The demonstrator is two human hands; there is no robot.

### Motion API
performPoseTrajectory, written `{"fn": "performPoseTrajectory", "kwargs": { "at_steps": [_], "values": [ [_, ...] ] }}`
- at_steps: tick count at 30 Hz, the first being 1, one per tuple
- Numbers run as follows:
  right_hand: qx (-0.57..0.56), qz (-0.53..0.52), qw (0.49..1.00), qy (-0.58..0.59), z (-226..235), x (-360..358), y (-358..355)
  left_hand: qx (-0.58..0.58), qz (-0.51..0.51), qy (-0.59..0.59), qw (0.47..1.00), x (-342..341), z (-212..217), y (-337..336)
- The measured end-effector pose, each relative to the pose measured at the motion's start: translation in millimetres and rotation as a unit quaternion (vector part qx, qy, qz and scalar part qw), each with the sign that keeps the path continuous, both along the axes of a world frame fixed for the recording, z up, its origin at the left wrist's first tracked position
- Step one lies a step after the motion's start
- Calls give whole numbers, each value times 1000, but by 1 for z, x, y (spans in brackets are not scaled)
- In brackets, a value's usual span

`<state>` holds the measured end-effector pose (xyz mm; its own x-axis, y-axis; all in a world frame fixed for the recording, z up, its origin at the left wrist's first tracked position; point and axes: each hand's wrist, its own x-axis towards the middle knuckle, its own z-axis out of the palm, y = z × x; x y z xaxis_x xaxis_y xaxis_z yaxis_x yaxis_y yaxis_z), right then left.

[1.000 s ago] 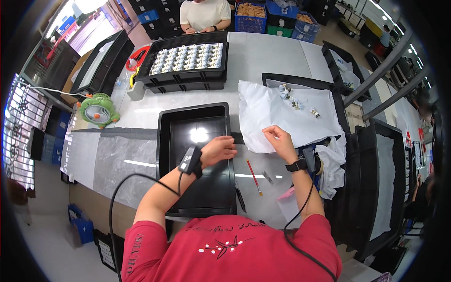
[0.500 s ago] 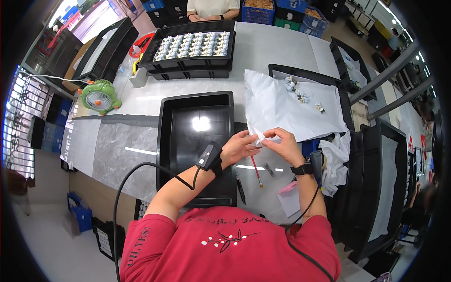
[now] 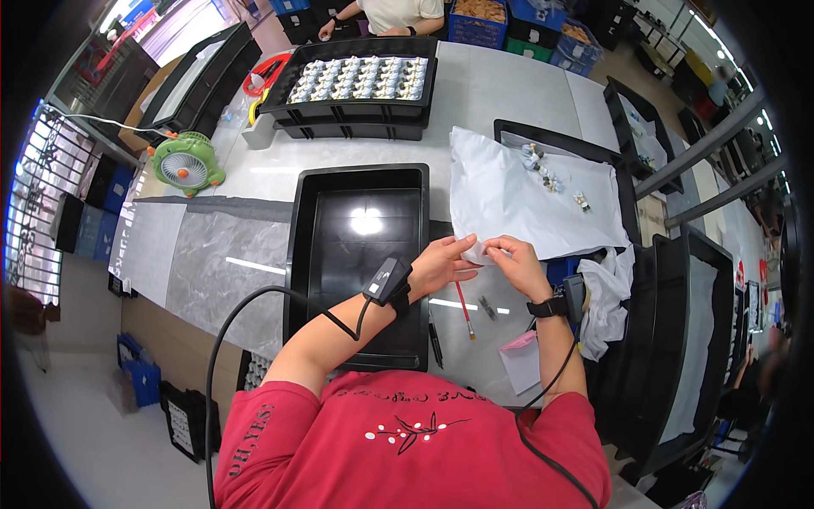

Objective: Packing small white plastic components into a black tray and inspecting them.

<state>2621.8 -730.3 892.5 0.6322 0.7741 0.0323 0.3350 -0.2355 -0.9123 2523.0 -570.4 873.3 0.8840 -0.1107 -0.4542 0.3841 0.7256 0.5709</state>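
Note:
A white sheet, smooth and thin, lies over a black tray to the right of centre. Several small blue-and-white figurines rest on its far part. At the sheet's near left corner my right hand is closed, thumb and fingertips pinching the edge. My left hand faces it just left of that corner, fingers stretched and apart; whether it touches the sheet is hard to tell. Under my left forearm stands a deep black tray with a bare, shiny floor.
Beyond, a black crate holds rows of figurines. A green fan stands at left. Near my hands lie a red brush, a black pen and a pink-edged pad. Black crates stand at right; another person sits opposite.
My left hand has spread its fingers, easing off the sheet's corner. My right hand stays at that corner. Across the table, the other person's hands have moved apart.

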Motion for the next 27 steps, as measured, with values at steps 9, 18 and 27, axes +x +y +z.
{"fn": "performPoseTrajectory", "kwargs": {
  "at_steps": [9,18,27],
  "values": [
    [14,-11,1000,23,6,-4,2,18,27,-8,999,0,-5,0],
    [4,-49,999,-6,-4,0,6,44,25,-8,999,5,-4,-3],
    [333,-232,899,166,16,58,-24,100,14,76,992,6,-16,-6]
  ]
}}
